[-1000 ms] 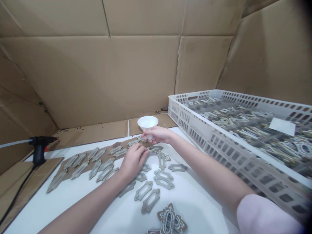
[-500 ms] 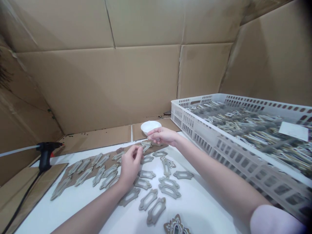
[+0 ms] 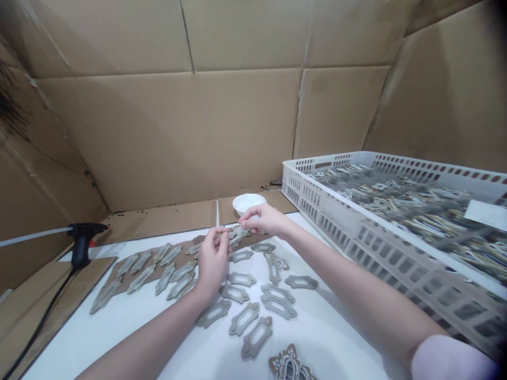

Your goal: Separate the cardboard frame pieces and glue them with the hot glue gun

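My left hand (image 3: 213,258) is closed in a pinch over the grey pieces on the table. Whatever its fingertips hold, if anything, is too small to make out. Just to the right and farther back, my right hand (image 3: 264,219) also pinches, its fingertips in front of a white bowl (image 3: 249,200). Between the two hands shows a small grey frame-shaped piece (image 3: 236,232); I cannot tell whether it is held or lies on the brown sheet. Several similar grey oblong frames with open centres, such as one frame (image 3: 257,338), lie near my hands.
A white plastic crate (image 3: 336,211) full of sorted thin pieces stands at right, a white card (image 3: 484,214) on top. At left a black glue gun (image 3: 82,245) with a cord stands on cardboard. Brown patterned pieces (image 3: 291,364) lie in front. Cardboard walls (image 3: 190,132) enclose the table.
My right fingertips and left fingertips have come slightly nearer each other around the small grey piece. The whole view has shifted a little, so everything sits slightly farther right.
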Tool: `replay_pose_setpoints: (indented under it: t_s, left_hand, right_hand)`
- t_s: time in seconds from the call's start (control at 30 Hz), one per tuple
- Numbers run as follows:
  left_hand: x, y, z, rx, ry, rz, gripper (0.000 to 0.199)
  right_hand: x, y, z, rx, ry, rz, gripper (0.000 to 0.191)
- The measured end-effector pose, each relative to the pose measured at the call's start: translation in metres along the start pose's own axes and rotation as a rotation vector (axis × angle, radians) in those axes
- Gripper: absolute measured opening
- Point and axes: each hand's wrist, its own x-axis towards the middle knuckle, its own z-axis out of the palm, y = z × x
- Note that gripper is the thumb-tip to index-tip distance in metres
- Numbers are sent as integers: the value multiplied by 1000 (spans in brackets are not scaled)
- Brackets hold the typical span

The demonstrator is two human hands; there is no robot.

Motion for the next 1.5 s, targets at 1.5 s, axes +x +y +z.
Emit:
replay_pose_setpoints:
  t_s: [1.5]
  left_hand:
    - [-10,0,6,-68,-105,181,20]
  right_hand:
    - [-13,-5,21,-477,258,-61,17]
